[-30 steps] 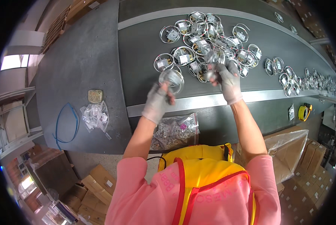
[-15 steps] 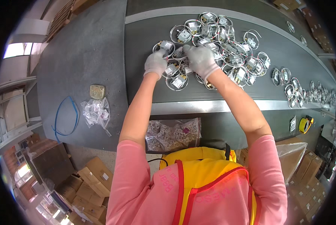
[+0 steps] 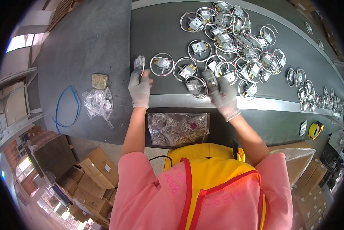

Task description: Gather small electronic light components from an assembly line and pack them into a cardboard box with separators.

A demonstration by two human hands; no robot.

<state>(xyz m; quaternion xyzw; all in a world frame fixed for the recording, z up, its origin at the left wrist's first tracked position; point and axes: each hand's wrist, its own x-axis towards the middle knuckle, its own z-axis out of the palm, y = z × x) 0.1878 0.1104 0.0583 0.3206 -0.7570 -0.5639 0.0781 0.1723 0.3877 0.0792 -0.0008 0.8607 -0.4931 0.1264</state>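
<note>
My gloved left hand (image 3: 140, 87) is closed on a thermostat (image 3: 139, 62), a small grey metal box, at the belt's left end. My gloved right hand (image 3: 225, 99) grips a second thermostat (image 3: 209, 78) above the belt's near edge. Between the hands lie several more thermostats with coiled silver capillary tubes, among them one on the left (image 3: 163, 63) and one with brass terminals (image 3: 187, 71). Beyond and right of my right hand is a heaped pile of such thermostats (image 3: 233, 38). Some of the coils overlap.
A dark conveyor belt (image 3: 156, 30) with a metal rail (image 3: 172, 100) runs rightward, carrying more coils. A clear bag of small rings (image 3: 178, 129) lies by its near side. On the left table are a blue strap (image 3: 58, 111), a block (image 3: 99, 81) and a plastic bag (image 3: 98, 103).
Both hands have come back toward me from the pile; the left also moved left, the right slightly right. Each now holds a thermostat, and several coils lie spread apart.
</note>
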